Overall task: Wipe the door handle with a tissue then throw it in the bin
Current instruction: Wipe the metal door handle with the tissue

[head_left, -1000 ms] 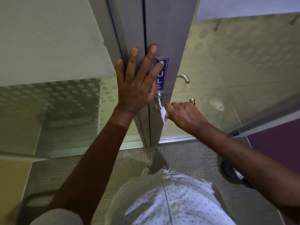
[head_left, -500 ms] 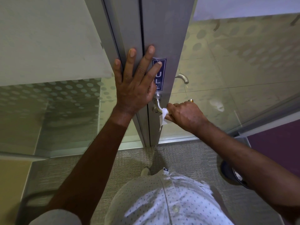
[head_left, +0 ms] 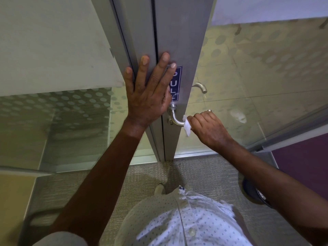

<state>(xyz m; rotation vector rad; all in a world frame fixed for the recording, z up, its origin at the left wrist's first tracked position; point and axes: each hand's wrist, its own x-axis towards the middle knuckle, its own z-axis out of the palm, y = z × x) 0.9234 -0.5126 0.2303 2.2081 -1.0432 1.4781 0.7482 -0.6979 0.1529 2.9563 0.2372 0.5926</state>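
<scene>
A silver lever door handle (head_left: 174, 118) sticks out from the grey metal door frame (head_left: 179, 41), just below a blue PULL sticker (head_left: 176, 84). My right hand (head_left: 207, 128) is closed around the outer part of the lever with a white tissue (head_left: 187, 126) wrapped under its fingers; a corner of the tissue hangs down. My left hand (head_left: 149, 93) lies flat, fingers spread, against the door frame beside and above the handle. A dark round bin (head_left: 253, 192) stands on the floor at the lower right, partly hidden by my right forearm.
Frosted, dotted glass panels (head_left: 257, 71) flank the frame on both sides. A second handle (head_left: 200, 87) shows through the glass on the far side. Beige carpet (head_left: 204, 171) lies below, with my shoe (head_left: 159, 189) near the door. A purple wall (head_left: 305, 162) is at the right.
My right hand with the tissue has slid outward along the lever, from the bend near the door toward its free end, uncovering the bend. My left hand stays pressed on the frame.
</scene>
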